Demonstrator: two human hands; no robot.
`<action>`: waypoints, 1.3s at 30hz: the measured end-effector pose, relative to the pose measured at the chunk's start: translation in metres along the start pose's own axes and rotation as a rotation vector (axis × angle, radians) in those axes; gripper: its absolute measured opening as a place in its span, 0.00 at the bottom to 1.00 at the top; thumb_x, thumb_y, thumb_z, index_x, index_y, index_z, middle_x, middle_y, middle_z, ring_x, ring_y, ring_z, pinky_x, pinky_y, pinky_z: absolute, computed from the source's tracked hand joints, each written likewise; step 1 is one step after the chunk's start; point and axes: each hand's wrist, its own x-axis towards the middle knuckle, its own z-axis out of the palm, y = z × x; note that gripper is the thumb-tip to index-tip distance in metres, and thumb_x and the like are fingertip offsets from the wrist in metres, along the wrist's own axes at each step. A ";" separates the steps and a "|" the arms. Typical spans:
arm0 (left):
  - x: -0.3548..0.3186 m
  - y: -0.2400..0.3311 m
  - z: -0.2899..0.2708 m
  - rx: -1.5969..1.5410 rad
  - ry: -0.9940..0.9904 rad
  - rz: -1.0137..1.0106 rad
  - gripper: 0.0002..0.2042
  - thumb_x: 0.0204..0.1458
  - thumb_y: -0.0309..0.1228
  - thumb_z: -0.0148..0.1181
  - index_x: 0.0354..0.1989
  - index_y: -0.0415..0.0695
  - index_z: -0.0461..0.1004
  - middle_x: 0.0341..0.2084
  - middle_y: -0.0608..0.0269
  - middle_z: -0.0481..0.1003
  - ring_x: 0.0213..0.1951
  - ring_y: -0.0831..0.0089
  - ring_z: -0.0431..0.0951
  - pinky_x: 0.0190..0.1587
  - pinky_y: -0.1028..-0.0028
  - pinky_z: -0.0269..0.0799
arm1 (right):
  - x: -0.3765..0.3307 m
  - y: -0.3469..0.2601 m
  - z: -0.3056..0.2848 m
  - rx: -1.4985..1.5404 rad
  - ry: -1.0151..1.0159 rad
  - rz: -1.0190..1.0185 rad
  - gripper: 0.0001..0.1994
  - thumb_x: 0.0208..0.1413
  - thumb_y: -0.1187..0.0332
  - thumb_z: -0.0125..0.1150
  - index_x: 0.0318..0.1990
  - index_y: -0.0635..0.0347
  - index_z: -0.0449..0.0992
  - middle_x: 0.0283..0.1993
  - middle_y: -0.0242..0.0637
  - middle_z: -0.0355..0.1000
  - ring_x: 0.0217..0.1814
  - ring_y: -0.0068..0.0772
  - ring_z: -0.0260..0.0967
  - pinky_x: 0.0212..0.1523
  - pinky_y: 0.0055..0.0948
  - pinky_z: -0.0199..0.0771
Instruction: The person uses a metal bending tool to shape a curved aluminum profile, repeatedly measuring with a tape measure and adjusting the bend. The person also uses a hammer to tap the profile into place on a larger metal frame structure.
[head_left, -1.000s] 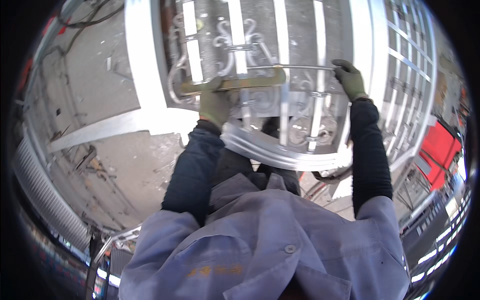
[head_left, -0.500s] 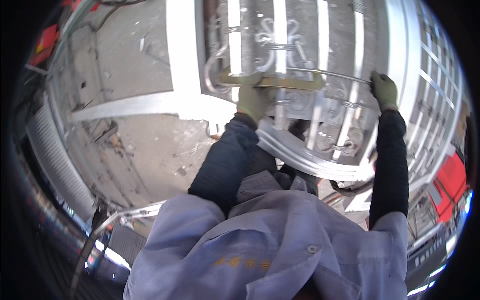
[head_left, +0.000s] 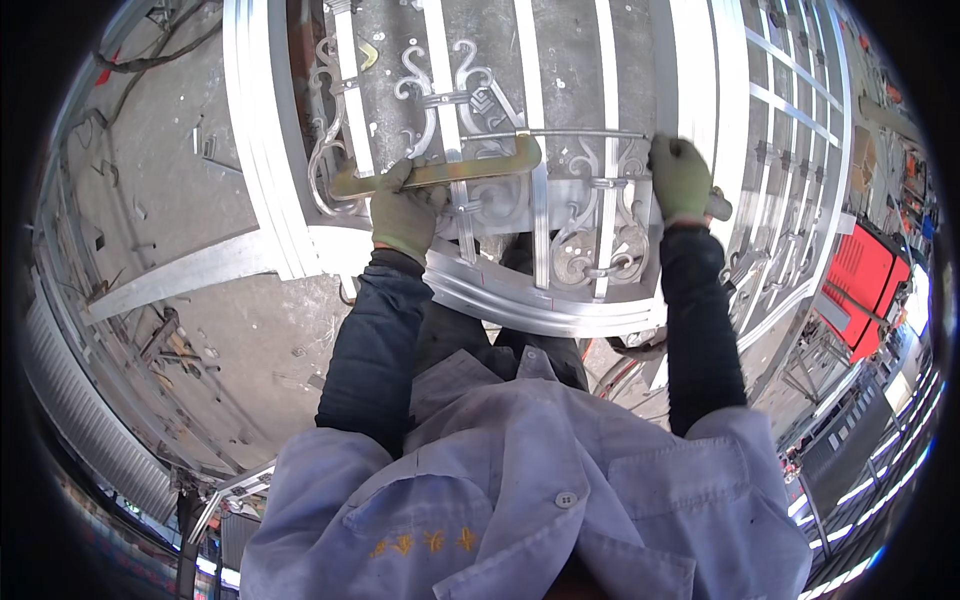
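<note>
My left hand (head_left: 405,212), in an olive-green work glove, is closed round the brass-coloured bar of a C-clamp (head_left: 480,170). The clamp's thin steel screw (head_left: 590,133) runs off to the right. At that screw's far right end my right hand (head_left: 680,180), gloved the same way, is closed; its grip is partly hidden. A grey rounded end (head_left: 718,204) sticks out beside the right glove. The clamp lies across a silvery metal grille (head_left: 540,225) with straight bars and scrolled ornaments. A curved rail (head_left: 540,310) forms the grille's near edge, close to my body.
A wide white upright (head_left: 265,130) borders the grille on the left. A second barred panel (head_left: 780,130) stands to the right, with a red machine (head_left: 865,285) beyond it. A pale brace (head_left: 185,270) crosses the littered concrete floor (head_left: 260,350) at left.
The view has shifted, so the grille and both hands sit further left in the picture. Both hands keep their hold; the clamp's bar now slants up more toward the right.
</note>
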 end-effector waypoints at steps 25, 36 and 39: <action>-0.117 -0.034 -0.054 0.126 -0.009 -0.084 0.17 0.77 0.41 0.57 0.60 0.40 0.80 0.53 0.50 0.86 0.51 0.58 0.89 0.55 0.57 0.89 | -0.110 0.129 0.042 0.556 -0.291 0.333 0.19 0.74 0.58 0.68 0.57 0.68 0.87 0.40 0.36 0.86 0.39 0.27 0.83 0.44 0.30 0.82; -0.112 -0.029 -0.035 0.212 0.105 -0.116 0.17 0.78 0.41 0.55 0.59 0.39 0.79 0.51 0.52 0.87 0.47 0.60 0.89 0.54 0.61 0.87 | -0.126 0.143 0.033 0.482 -0.370 0.317 0.20 0.73 0.55 0.67 0.55 0.67 0.88 0.39 0.35 0.85 0.36 0.26 0.81 0.40 0.30 0.80; -0.119 -0.029 -0.035 0.264 0.115 -0.099 0.17 0.77 0.41 0.56 0.59 0.38 0.79 0.50 0.53 0.86 0.46 0.61 0.88 0.53 0.62 0.87 | -0.131 0.141 0.036 0.433 -0.375 0.325 0.20 0.72 0.55 0.66 0.53 0.67 0.88 0.36 0.34 0.85 0.34 0.25 0.80 0.38 0.30 0.80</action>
